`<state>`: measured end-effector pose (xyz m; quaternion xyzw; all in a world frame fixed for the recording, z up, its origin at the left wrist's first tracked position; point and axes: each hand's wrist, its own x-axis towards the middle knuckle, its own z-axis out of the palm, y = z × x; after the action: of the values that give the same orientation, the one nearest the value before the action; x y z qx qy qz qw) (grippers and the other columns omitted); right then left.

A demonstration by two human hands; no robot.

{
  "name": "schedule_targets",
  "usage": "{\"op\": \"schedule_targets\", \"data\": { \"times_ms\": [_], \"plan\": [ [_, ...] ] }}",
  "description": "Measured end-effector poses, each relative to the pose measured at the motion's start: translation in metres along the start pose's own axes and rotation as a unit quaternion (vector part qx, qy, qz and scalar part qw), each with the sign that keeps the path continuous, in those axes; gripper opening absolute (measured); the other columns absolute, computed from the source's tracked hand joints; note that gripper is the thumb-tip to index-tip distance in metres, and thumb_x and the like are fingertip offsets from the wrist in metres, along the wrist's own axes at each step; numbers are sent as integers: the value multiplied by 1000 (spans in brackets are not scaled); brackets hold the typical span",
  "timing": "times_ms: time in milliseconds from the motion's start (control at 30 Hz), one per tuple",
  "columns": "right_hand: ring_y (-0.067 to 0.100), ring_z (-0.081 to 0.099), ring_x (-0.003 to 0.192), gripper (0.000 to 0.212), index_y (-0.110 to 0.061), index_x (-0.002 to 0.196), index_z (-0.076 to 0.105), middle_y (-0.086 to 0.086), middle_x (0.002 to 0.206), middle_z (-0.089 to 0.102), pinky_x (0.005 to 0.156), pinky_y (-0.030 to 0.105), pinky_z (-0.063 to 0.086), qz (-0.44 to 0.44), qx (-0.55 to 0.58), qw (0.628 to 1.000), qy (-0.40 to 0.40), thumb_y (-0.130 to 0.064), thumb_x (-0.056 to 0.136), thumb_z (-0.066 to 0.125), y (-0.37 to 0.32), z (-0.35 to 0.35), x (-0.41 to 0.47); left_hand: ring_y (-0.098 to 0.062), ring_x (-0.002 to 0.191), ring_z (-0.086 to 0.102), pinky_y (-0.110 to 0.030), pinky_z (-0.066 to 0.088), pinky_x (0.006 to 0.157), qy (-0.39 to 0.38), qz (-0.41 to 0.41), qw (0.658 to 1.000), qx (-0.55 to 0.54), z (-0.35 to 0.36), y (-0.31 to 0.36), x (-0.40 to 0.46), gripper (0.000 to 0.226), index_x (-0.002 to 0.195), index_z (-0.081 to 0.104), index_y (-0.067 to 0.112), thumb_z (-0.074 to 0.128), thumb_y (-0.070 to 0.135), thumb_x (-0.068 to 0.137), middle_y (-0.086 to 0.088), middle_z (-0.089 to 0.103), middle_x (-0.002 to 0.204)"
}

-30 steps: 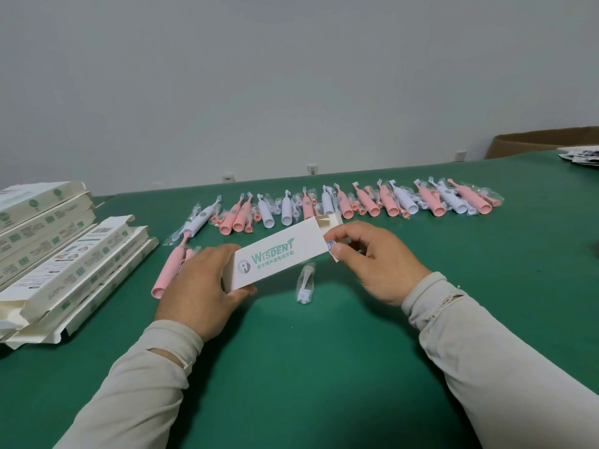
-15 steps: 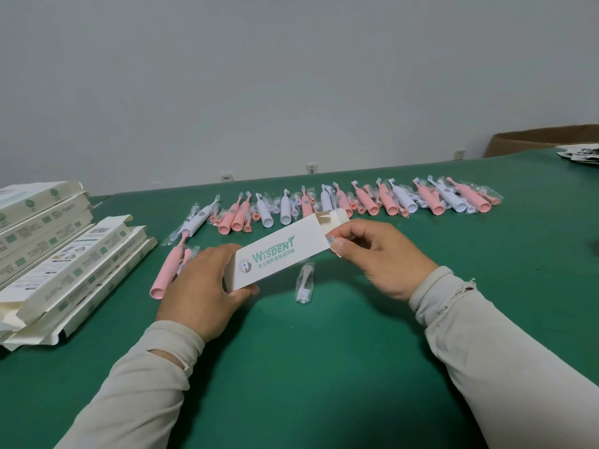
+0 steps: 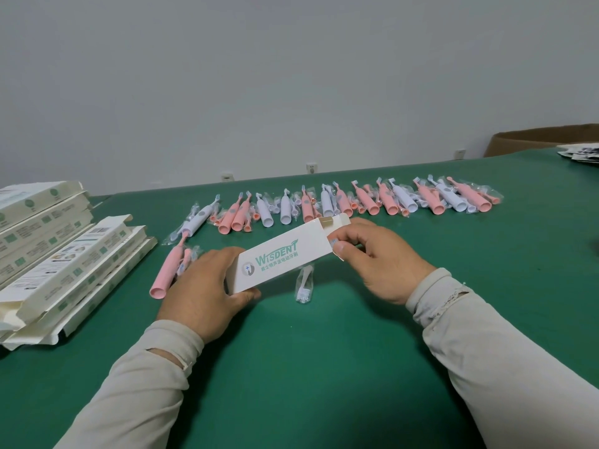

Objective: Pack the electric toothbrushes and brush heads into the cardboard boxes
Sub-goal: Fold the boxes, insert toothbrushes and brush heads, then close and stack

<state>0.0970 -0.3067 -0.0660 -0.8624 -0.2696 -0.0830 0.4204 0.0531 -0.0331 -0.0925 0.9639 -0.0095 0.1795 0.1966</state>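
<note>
Nearest the camera, two sleeved forearms reach over the green tabletop [image 3: 324, 367]. The left hand [image 3: 201, 294] holds the near end of a white box [image 3: 285, 252]; its grip is clamped on that end, thumb under the lower edge. The box is raised off the tabletop, tilted, with its far end higher and its printed face toward the camera. The right hand [image 3: 379, 257] is at the far end, thumb and fingers pinching the box at its open flap [image 3: 330, 221]. The contents of the box are not visible.

Just behind and below the box, a bagged brush head [image 3: 304, 288] lies on the tabletop between the two hands. Left of the left hand, a pink toothbrush [image 3: 167, 268] lies with its base toward the camera, and a second bagged item beside it is partly hidden by the hand.

At the left edge, a stack of boxes [image 3: 58, 254] lies on the tabletop, several with open end flaps. Their contents cannot be determined.

Farther back, a row of toothbrushes [image 3: 356, 202], pink and white, most in clear bags, runs across the tabletop from left to right, with small bagged brush heads between them. At the far right, a brown carton [image 3: 544, 137] stands at the tabletop edge with printed sheets [image 3: 580, 153] in front of it. Behind the far edge, wall sockets [image 3: 311, 167] are set in the grey wall.
</note>
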Motion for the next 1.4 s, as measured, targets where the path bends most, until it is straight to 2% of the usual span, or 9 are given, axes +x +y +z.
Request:
{"op": "schedule_targets", "data": {
  "times_ms": [133,367,500,633,800,1000,1100,1267,1400],
  "plan": [
    [8,58,100,17,-15,101,69,-6,104,62,90,19,42,10,29,1000,4,-20,102,53,0,-2,0,-11,99,51,-41,50,86,0,-1,1000,2,-2,2,0,55,125,51,41,77,50,77,16,59,109],
    [19,58,101,21,-14,111,74,10,108,63,98,27,42,19,88,996,-5,-20,100,57,-6,-4,-1,-13,96,50,-41,51,82,28,-1,1000,8,-4,6,-1,52,122,50,41,77,48,78,14,57,108],
    [6,56,92,19,-20,108,74,4,106,62,90,23,41,7,62,998,-25,-20,100,57,-8,-7,-2,-11,94,50,-37,49,77,33,2,999,11,-6,6,-2,52,123,52,42,77,48,78,16,57,106],
    [16,57,98,18,-22,109,73,7,107,61,95,26,42,10,38,998,-53,-24,100,58,-5,-15,-3,-12,97,50,-39,50,81,24,9,1000,13,-7,8,-2,53,125,51,41,77,47,79,16,57,109],
    [-6,49,70,23,-26,76,70,-9,82,57,72,20,36,8,23,999,-27,-23,97,61,-6,-9,-2,-14,106,49,-34,43,80,74,25,996,38,-7,9,-4,54,126,55,37,78,41,78,13,59,117],
    [4,63,91,13,-36,101,71,-15,100,69,85,20,48,14,110,993,51,-27,96,63,-4,-7,1,-10,97,45,-32,39,77,77,8,997,2,-6,6,-1,53,126,54,38,78,40,79,13,58,114],
    [-7,56,74,8,-34,97,70,-20,92,65,71,7,41,21,88,994,54,-27,93,67,0,-6,2,-16,103,50,-38,46,81,73,-2,997,11,-7,4,-1,54,127,53,38,77,42,79,10,59,116],
    [5,61,86,5,-25,88,70,-3,100,66,85,24,47,22,65,996,50,-21,90,71,0,-3,2,-17,107,50,-39,47,84,67,-5,997,22,-6,5,-1,56,128,51,39,78,42,79,11,58,118],
    [-5,60,77,7,-32,83,71,-15,89,68,82,21,46,28,93,995,36,-28,89,71,-1,-3,2,-17,108,50,-41,49,83,65,-10,997,36,-7,6,-2,57,130,49,40,77,43,80,12,57,118]
  ]
}}
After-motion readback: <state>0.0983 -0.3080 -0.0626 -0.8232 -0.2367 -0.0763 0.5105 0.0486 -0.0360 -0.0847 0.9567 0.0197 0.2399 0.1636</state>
